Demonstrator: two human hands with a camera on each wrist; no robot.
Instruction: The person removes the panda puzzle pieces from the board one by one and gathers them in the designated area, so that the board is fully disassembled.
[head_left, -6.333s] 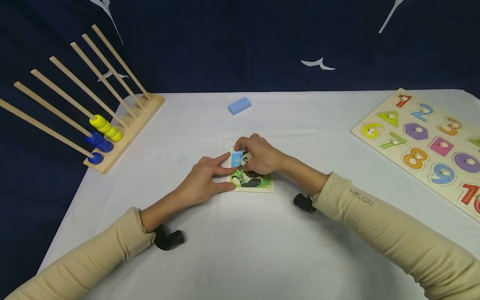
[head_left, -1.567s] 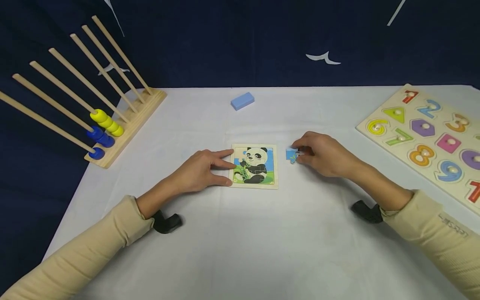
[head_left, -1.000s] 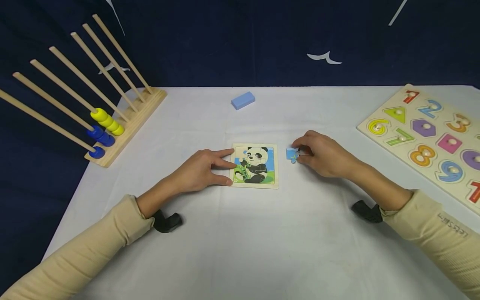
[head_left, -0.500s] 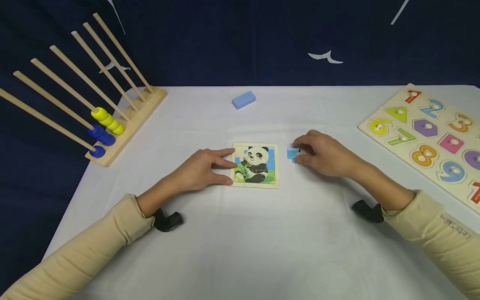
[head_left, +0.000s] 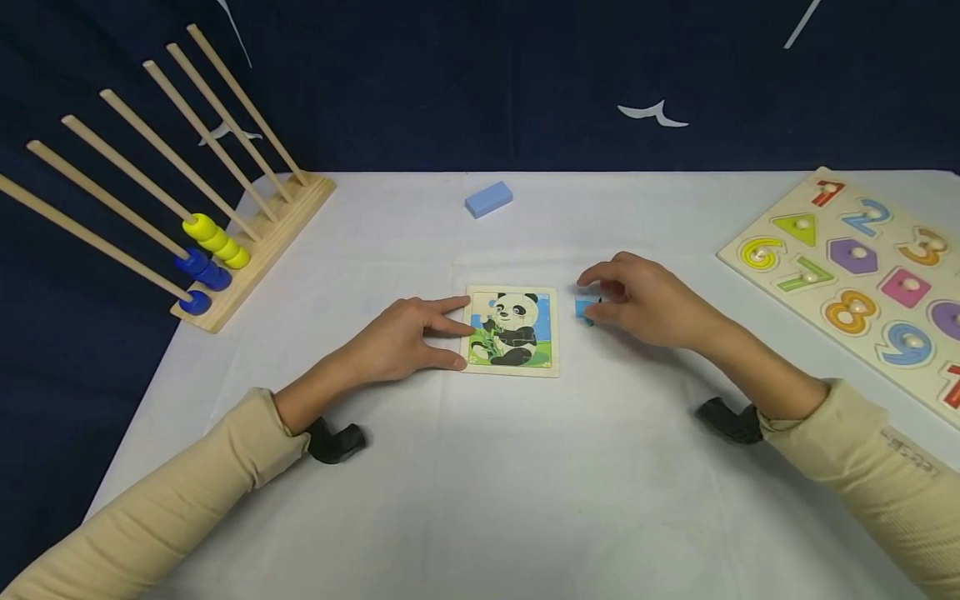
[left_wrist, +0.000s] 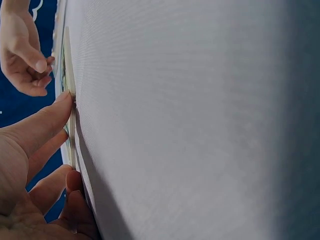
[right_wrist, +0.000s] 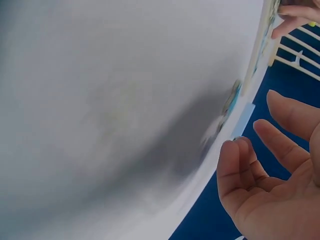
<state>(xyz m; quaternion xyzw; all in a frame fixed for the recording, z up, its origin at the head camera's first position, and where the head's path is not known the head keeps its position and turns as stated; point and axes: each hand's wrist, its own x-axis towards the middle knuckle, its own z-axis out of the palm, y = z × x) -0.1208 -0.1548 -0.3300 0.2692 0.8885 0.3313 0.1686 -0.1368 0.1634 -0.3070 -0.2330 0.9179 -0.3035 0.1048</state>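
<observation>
A square panda jigsaw puzzle point(head_left: 517, 333) in a pale wooden frame lies mid-table. Its upper left corner shows bare wood. My left hand point(head_left: 393, 342) rests at the frame's left side, thumb and fingers spread and touching the edge; the left wrist view shows the thumb point(left_wrist: 62, 102) against the frame's side. Right of the frame, a small blue puzzle piece point(head_left: 582, 307) lies on the cloth, partly hidden by my right hand point(head_left: 648, 300). In the right wrist view, the thumb and index finger stand apart, holding nothing, above the blue piece point(right_wrist: 231, 102).
A bead abacus point(head_left: 262, 250) with tall rods stands at the left, carrying blue and yellow beads. A light blue block point(head_left: 489, 200) lies at the back. At the right is a number and shape peg board point(head_left: 802, 283). A dark curtain point(head_left: 450, 83) hangs behind the table.
Earlier my right hand was over the puzzle's upper left corner; that blue piece now lies to the right. My right fingers, which pinched it, have spread and lifted off. The left hand stays.
</observation>
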